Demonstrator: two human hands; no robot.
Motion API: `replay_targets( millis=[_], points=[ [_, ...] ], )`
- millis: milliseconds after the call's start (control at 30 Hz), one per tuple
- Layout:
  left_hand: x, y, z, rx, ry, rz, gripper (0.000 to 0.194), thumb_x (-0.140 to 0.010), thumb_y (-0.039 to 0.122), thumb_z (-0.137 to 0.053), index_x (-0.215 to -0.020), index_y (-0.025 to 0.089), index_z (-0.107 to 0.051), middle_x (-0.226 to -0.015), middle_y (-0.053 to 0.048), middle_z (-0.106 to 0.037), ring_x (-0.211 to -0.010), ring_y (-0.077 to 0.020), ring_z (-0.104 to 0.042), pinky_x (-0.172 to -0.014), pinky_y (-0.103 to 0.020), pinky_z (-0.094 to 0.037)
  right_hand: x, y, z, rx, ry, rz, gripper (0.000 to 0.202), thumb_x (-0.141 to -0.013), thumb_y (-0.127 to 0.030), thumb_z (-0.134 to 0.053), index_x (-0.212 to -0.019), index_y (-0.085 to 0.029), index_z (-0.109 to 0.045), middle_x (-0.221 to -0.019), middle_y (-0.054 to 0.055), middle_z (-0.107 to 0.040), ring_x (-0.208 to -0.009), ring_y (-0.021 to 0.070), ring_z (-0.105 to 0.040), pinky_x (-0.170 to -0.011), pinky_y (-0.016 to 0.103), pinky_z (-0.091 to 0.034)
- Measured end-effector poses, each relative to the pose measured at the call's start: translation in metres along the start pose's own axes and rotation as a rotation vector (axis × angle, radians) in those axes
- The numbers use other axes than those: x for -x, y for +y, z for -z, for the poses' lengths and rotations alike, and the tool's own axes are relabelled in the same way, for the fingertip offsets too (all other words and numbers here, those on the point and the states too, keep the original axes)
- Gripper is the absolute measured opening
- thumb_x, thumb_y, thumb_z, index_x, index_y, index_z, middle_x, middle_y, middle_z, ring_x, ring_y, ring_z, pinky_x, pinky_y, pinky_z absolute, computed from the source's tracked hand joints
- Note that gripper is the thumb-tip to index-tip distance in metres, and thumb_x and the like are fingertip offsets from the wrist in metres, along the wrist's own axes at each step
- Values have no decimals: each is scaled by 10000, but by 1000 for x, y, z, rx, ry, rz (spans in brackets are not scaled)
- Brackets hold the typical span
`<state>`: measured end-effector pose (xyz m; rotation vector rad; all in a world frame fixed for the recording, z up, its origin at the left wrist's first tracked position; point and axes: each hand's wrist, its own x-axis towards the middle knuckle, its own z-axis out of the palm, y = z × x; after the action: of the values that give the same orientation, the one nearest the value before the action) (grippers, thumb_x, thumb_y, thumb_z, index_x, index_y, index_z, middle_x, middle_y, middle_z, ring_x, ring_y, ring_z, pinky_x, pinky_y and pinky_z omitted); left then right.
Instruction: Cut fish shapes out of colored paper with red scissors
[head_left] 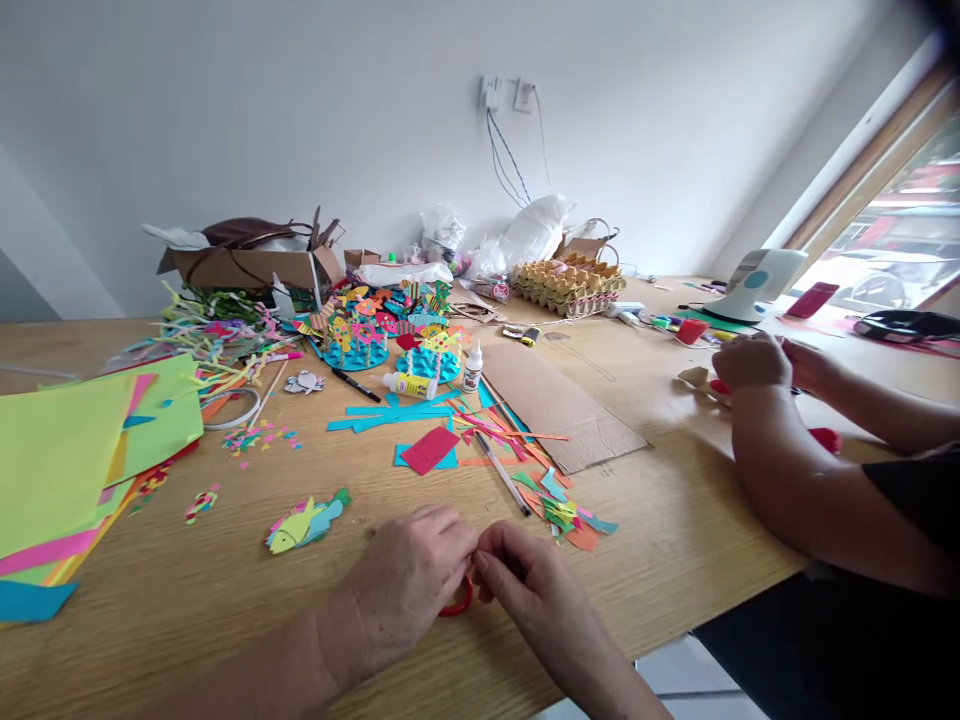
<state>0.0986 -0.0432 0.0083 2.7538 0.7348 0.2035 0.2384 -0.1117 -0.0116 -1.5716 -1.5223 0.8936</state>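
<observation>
My left hand and my right hand meet at the fingertips near the table's front edge. Both are closed in a pinch; anything between the fingers is too small or hidden to name. Just under them shows a red ring that looks like a scissors handle, the rest covered by my hands; whether it is held or lies on the table I cannot tell. To the left rests a small stack of paper fish. Beyond my hands lie a red paper piece, a pen and colourful paper scraps.
Glue bottles and blue stands with paper fish are farther back. A cardboard sheet lies right of centre, coloured paper at left. Egg trays stand near the wall. At right, a co-worker's hands handle something small.
</observation>
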Motion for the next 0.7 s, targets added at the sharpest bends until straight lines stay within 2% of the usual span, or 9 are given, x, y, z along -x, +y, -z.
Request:
replay_targets(
  millis=[133,200,267,400,467,600,700],
  points=[
    [-7,2,4,60,27,32,105,-851,150,-473,-836,179,-572,-834,-33,-641,-778,-181,-595,-672,-273,-450,0,9,14,205,150,33,207,-819,-275,-379,-644,-193,-451,-555,-5,-510,-519,147,-493,-498,233,-340],
    [-6,-4,8,96,32,62,89,-837,156,-493,-862,183,-573,-867,-32,-643,-808,-181,-593,-696,-270,-446,-1,16,29,390,259,19,219,-824,-304,-376,-649,-197,-453,-556,-1,-512,-521,159,-496,-509,245,-336],
    [-2,-14,12,107,34,101,107,-835,145,-480,-864,181,-577,-892,-39,-641,-839,-186,-588,-717,-271,-438,-3,24,46,558,316,-37,216,-822,-317,-376,-669,-201,-474,-564,7,-532,-533,178,-516,-524,261,-333],
    [12,-40,14,115,58,191,165,-855,156,-416,-778,186,-559,-811,-26,-617,-751,-171,-576,-657,-259,-413,-7,40,76,809,284,-208,167,-823,-269,-412,-685,-212,-487,-620,15,-597,-601,206,-573,-532,271,-326],
    [21,-49,13,129,77,221,185,-860,165,-397,-750,192,-544,-788,-16,-607,-739,-168,-569,-647,-255,-403,-9,45,83,866,261,-235,116,-822,-220,-414,-751,-209,-505,-713,29,-635,-653,215,-598,-532,272,-340],
    [37,-59,14,143,140,258,180,-843,165,-393,-732,199,-529,-731,1,-574,-674,-154,-548,-601,-243,-380,-16,39,83,874,300,-90,157,-815,-125,-400,-853,-191,-538,-917,68,-643,-794,216,-615,-615,285,-417],
    [46,-65,17,214,235,274,159,-828,184,-413,-723,201,-531,-690,13,-565,-628,-141,-540,-582,-232,-378,-28,20,69,864,229,77,119,-823,-136,-457,-843,-184,-564,-921,70,-640,-837,210,-607,-697,293,-447]
  ],
)
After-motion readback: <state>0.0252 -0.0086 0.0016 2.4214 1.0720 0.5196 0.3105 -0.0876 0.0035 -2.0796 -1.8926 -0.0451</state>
